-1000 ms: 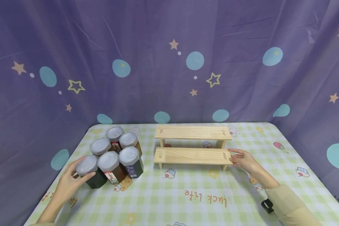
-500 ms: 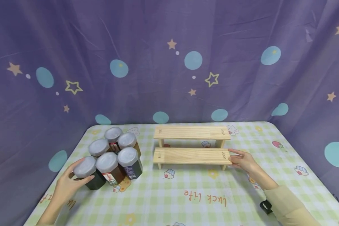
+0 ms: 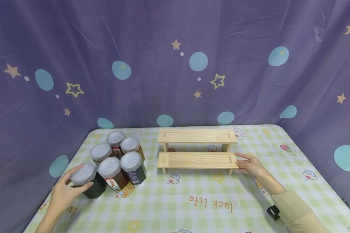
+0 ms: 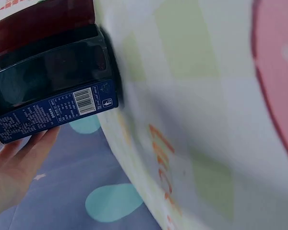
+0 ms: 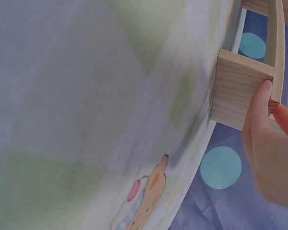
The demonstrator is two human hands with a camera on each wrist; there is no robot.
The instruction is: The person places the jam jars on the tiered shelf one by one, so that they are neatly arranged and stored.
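At the front left of the group of jars, my left hand [image 3: 62, 194] grips a dark jar [image 3: 95, 188] with a frosted lid, thumb on the near side and fingers round the far side. The left wrist view shows this jar's blue label [image 4: 53, 110] with a barcode, close over the cloth. My right hand [image 3: 252, 168] pinches the right end of the lower step of a two-tier wooden rack [image 3: 196, 160]. Up close in the right wrist view, its fingertips [image 5: 265, 88] lie at the corner where board and leg meet.
Several more lidded jars stand packed beside the held one, among them a reddish-brown jar [image 3: 121, 181] and a purple-labelled jar [image 3: 138, 176]. A small black object [image 3: 273, 212] lies by the right sleeve. Purple curtain [image 3: 175, 64] surrounds the checked tablecloth [image 3: 163, 207].
The dark jar has shifted slightly left with my left hand, widening the gap to the reddish-brown jar. My right hand stays at the rack. The head view has turned slightly.
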